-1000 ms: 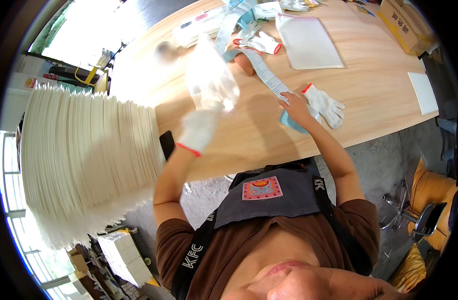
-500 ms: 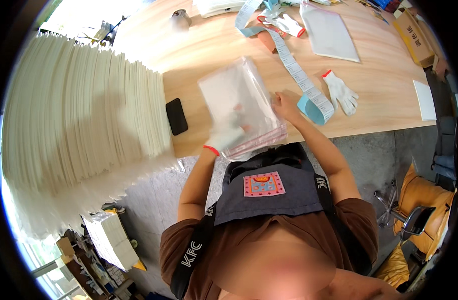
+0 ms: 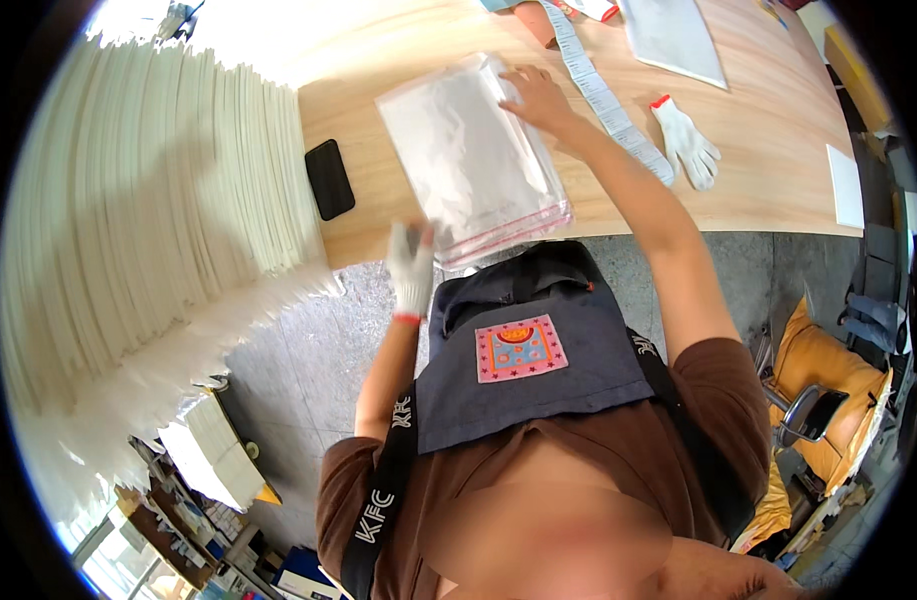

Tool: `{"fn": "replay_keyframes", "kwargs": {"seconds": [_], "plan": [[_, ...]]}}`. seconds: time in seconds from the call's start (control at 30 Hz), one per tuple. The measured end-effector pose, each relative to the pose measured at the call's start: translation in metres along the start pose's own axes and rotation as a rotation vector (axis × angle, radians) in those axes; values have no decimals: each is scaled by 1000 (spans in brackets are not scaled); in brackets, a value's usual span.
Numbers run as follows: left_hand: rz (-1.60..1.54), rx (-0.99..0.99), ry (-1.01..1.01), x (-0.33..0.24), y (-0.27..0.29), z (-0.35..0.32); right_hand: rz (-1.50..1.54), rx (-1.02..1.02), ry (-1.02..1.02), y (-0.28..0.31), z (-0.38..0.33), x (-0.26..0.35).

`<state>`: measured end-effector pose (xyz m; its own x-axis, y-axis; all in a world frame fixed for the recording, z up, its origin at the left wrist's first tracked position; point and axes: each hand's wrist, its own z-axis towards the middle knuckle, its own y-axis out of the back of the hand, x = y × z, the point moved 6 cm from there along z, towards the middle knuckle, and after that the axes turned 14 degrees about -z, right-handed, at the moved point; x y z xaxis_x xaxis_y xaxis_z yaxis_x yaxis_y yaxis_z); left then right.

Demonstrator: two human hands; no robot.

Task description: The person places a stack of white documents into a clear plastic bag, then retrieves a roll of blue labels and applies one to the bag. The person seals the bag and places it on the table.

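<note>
A stack of clear plastic bags [image 3: 468,150] with pinkish-red strips along its near edge lies on the wooden table [image 3: 778,190] in front of me. My left hand [image 3: 412,270], in a white glove with a red cuff, is at the stack's near left corner. Its fingers are apart and slightly blurred, and nothing shows in them. Bare, my right hand [image 3: 538,98] rests with outstretched fingers on the stack's far right edge.
On the left rises a tall pile of white sheets [image 3: 158,190], with a black phone [image 3: 329,180] beside it. Right of the bags lie a strip of printed labels [image 3: 598,100], a loose white glove [image 3: 686,145] and a white card [image 3: 844,190]. An office chair [image 3: 813,410] stands lower right.
My right hand has slid farther up the bags' right edge. The gloved left hand has drawn back off the bags to their near left corner. The whole view has shifted, with the table higher.
</note>
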<state>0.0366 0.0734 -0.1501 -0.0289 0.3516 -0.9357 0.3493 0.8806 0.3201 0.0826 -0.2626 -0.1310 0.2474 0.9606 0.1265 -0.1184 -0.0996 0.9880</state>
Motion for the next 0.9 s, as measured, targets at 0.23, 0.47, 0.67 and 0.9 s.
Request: {"fn": "replay_keyframes", "kwargs": {"seconds": [0.23, 0.47, 0.67, 0.9], "plan": [[-983, -54, 755, 58, -36, -107, -105, 156, -11, -53, 109, -2], [-1244, -129, 869, 88, -63, -65, -180, 184, 48, -61, 103, 18], [-1063, -86, 804, 57, -54, -65, -155, -142, 140, -44, 65, 29], [-832, 47, 724, 50, -53, -67, 18, 384, 693, -6, -108, 111]]}}
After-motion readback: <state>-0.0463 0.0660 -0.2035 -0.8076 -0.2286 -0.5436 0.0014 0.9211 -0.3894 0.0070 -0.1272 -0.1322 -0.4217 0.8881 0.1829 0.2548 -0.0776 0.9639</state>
